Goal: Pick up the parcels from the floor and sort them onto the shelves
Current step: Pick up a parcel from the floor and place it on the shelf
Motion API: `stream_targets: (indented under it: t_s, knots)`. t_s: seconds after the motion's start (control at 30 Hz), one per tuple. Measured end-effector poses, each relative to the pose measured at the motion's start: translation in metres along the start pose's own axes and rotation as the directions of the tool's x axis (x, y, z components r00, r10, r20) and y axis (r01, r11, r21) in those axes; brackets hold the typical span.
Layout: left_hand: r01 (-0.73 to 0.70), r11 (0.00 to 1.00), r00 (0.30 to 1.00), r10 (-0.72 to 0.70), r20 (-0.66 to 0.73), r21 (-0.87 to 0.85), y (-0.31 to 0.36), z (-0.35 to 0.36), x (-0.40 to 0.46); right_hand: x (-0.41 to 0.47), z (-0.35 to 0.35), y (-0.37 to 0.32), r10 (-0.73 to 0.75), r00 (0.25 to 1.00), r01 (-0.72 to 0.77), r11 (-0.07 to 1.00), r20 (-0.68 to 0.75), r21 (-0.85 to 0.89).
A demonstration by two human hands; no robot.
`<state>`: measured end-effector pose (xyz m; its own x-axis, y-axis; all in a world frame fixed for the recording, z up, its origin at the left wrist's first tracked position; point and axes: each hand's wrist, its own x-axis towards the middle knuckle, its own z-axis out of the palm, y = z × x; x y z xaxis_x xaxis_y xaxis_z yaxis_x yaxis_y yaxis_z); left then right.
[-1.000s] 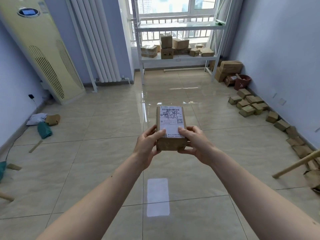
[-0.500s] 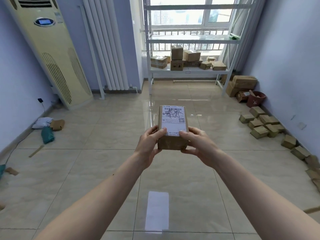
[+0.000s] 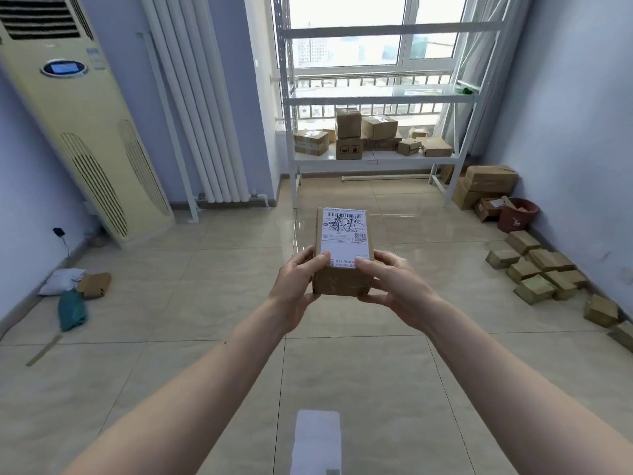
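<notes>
Label [image 3: 345, 234] print on the held parcel [image 3: 342, 265] is too small to read. Air conditioner [image 3: 68, 132] top is cropped. Bucket [image 3: 517, 214] contents are unclear, possibly cardboard.

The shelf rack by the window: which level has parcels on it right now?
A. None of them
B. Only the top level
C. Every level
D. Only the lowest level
D. On the shelf rack the cardboard parcels all sit on the lowest level, while the two levels above show no boxes; one more parcel is held in front by the left hand and right hand.
</notes>
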<state>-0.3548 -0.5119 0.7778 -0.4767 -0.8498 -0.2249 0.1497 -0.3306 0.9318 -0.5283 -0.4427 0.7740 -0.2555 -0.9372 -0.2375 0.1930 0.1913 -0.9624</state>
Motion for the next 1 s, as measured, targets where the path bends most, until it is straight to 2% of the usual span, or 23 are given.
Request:
stream_targets:
  t_s: [0.3,0.5,1.0]
  knots:
    - [0.015,1.000,0.999,-0.016,0.042,0.023,0.027,-0.001,0.131,0.132,-0.019,-0.024,0.014,1.000,-0.014,1.000,-0.028,0.026]
    - [-0.031,1.000,0.997,0.031,0.076,0.005,0.056,0.013,0.223,0.229,-0.044,-0.061,-0.017,1.000,0.017,1.000,-0.011,-0.010]
    - [-0.073,0.997,0.996,0.072,0.051,0.026,0.120,0.007,0.453,0.463,-0.067,-0.128,-0.044,0.999,0.044,0.997,0.001,-0.056]
